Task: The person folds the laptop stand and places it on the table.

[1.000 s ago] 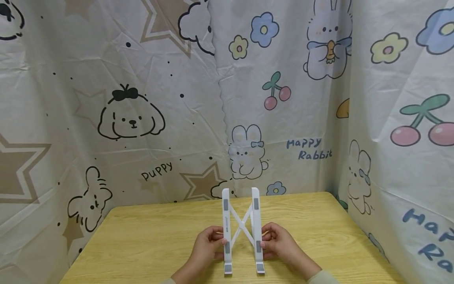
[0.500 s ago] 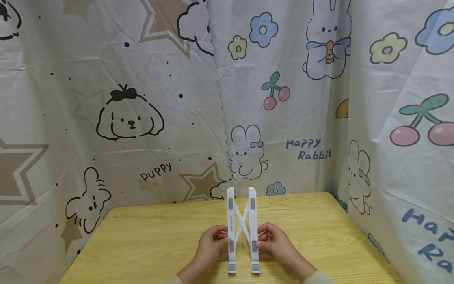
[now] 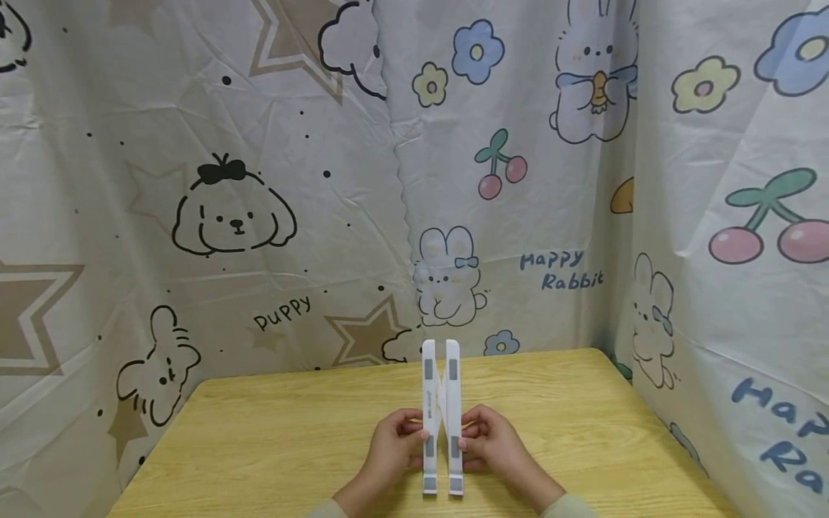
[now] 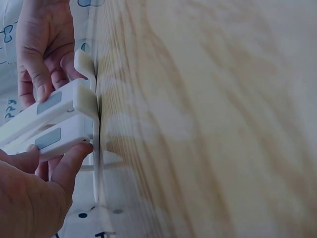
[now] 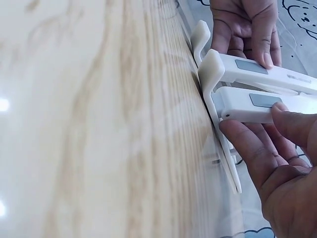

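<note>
A white folding laptop stand (image 3: 429,403) with grey pads on its two long arms stands on the wooden table in the head view. Its arms lie nearly parallel, a narrow gap between them, and the cross brace shows only as a sliver. My left hand (image 3: 393,444) grips the left arm low down, thumb on the front face by a grey pad. On the other side my right hand (image 3: 494,442) grips the right arm the same way. Both wrist views show the thumbs on top, fingers curled beneath the arms, and the stand's upturned lips (image 5: 210,69) near the tabletop.
The yellow wood-grain table (image 3: 291,432) spreads out around both hands. Behind and to the right hangs a pale curtain (image 3: 350,230) printed with puppies, rabbits, stars and cherries, close along the table's back edge.
My two hands have moved toward each other, bringing the stand's arms from wide apart to nearly side by side. The X-shaped brace between them has narrowed to a sliver.
</note>
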Demonstrator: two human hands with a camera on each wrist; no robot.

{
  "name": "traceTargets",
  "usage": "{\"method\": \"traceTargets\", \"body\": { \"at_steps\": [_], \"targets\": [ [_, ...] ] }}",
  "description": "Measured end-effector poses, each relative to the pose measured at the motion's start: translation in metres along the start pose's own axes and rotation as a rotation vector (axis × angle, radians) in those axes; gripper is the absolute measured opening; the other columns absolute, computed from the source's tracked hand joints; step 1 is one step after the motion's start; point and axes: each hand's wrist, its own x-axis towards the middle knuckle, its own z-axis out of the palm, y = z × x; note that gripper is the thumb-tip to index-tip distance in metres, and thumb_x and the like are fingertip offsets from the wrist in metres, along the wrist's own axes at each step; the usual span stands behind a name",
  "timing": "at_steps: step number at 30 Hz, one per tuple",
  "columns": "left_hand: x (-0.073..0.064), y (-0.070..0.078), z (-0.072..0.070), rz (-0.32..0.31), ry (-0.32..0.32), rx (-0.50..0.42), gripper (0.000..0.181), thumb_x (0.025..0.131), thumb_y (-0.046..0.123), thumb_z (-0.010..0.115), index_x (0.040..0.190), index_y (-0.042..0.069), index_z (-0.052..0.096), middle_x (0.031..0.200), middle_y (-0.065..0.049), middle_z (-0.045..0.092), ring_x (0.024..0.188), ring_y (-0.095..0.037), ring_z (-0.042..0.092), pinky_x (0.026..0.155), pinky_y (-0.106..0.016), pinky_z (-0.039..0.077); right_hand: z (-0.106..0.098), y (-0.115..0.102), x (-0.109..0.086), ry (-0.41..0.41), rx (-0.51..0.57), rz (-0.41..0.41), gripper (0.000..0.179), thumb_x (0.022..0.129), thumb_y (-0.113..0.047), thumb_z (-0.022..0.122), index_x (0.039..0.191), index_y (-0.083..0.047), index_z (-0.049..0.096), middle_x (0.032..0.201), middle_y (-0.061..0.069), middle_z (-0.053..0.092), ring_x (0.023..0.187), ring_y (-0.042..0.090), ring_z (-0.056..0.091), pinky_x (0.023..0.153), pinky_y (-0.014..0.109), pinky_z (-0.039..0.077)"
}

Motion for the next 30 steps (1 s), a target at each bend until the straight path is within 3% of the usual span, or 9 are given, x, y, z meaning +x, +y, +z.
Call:
{"method": "traceTargets", "body": {
  "at_steps": [11, 18, 22, 25, 30],
  "targets": [
    [0.001, 0.003, 0.005, 0.010, 0.012, 0.015, 0.031, 0.090, -0.005, 0.072, 0.121, 0.001, 0.067, 0.099, -0.012, 0.064, 0.084, -0.018, 0.063, 0.063, -0.041, 0.064, 0.009, 0.000, 0.006, 0.007, -0.008, -0.010, 0.035, 0.090, 0.004, 0.073, 0.120, 0.004, 0.055, 0.096, 0.014, 0.064, 0.080, 0.023, 0.070, 0.069, 0.049, 0.065],
    [0.002, 0.004, 0.008, 0.035, -0.009, 0.021, 0.032, 0.091, -0.005, 0.071, 0.122, 0.000, 0.066, 0.098, -0.014, 0.064, 0.084, -0.018, 0.063, 0.062, -0.042, 0.064, 0.011, 0.001, 0.008, 0.017, -0.007, -0.008, 0.034, 0.091, 0.004, 0.073, 0.119, 0.004, 0.054, 0.095, 0.013, 0.064, 0.079, 0.021, 0.070, 0.068, 0.049, 0.065],
    [0.004, 0.002, 0.004, 0.006, -0.046, 0.019, 0.034, 0.092, -0.003, 0.070, 0.126, -0.001, 0.066, 0.100, -0.012, 0.063, 0.085, -0.018, 0.063, 0.067, -0.040, 0.065, 0.008, 0.001, 0.009, -0.008, -0.017, -0.006, 0.034, 0.091, 0.003, 0.073, 0.120, 0.004, 0.055, 0.095, 0.013, 0.066, 0.081, 0.022, 0.070, 0.071, 0.048, 0.065],
    [0.003, 0.001, 0.000, -0.011, -0.094, 0.039, 0.041, 0.091, -0.004, 0.072, 0.131, -0.002, 0.065, 0.100, -0.011, 0.064, 0.085, -0.017, 0.063, 0.071, -0.035, 0.064, 0.000, -0.004, 0.010, -0.037, -0.130, -0.025, 0.031, 0.089, -0.001, 0.076, 0.116, 0.001, 0.061, 0.093, 0.011, 0.070, 0.080, 0.020, 0.068, 0.067, 0.038, 0.064],
    [-0.006, 0.004, -0.005, 0.007, -0.199, 0.110, 0.065, 0.082, -0.009, 0.079, 0.143, -0.002, 0.057, 0.103, -0.012, 0.071, 0.091, -0.022, 0.069, 0.075, -0.029, 0.062, -0.026, -0.033, 0.018, -0.075, -0.467, -0.141, 0.029, 0.087, -0.011, 0.081, 0.113, -0.002, 0.071, 0.096, 0.010, 0.074, 0.083, 0.018, 0.067, 0.066, 0.024, 0.057]
  ]
}}
